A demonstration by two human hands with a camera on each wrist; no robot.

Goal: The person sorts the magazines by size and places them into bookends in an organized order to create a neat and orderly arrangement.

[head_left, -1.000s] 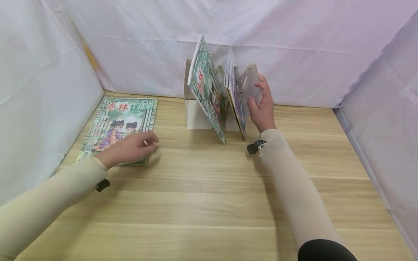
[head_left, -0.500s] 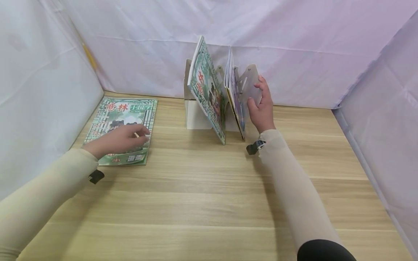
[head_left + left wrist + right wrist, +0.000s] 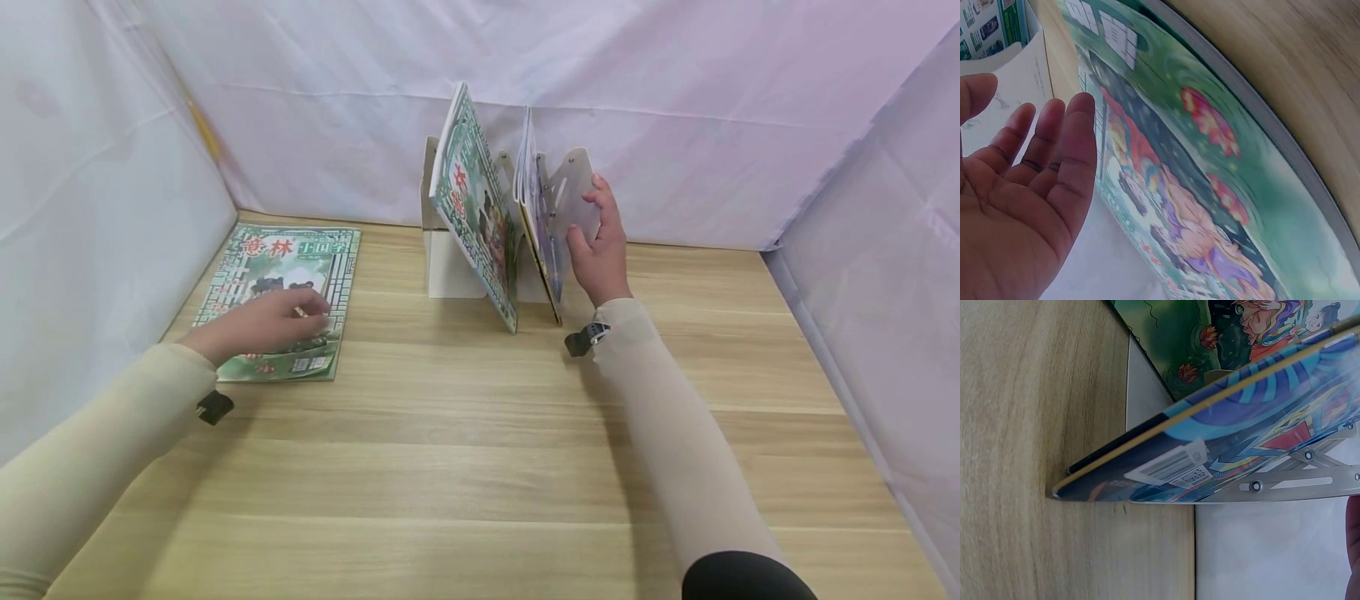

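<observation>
1. the surface is a pale wooden table (image 3: 480, 467) with long grain lines, closed in on three sides by white, faintly lilac sheeting (image 3: 675, 100) that hangs down to the tabletop.
2. a green magazine (image 3: 279, 287) lies flat at the left, close to the left sheet, cover up with two cartoon figures on it.
3. the left hand (image 3: 258, 327) rests on the lower part of that cover, fingers loosely extended and not gripping anything.
4. at the back middle stands a white file rack (image 3: 450, 258) with upright dividers; a second green magazine (image 3: 474, 208) leans in it, tilted, its lower corner down on the wood.
5. just beside it to the right a thinner blue-and-yellow magazine (image 3: 536, 217) leans the same way.
6. the right hand (image 3: 600, 242) is up against the rack's right divider (image 3: 573, 196), thumb on the near side and fingers curled around its far edge, holding it.
7. the left wrist view shows the open palm (image 3: 1019, 206) and spread fingers hovering just above the cover art, plus the magazine's grey edge against the wood, which the head view cannot give.
8. the right wrist view shows the thin magazine's (image 3: 1222, 450) bottom edge touching the table, a barcode label (image 3: 1169, 465) on it and the divider's rivets (image 3: 1254, 485); only a sliver of the hand is in that frame.
</observation>
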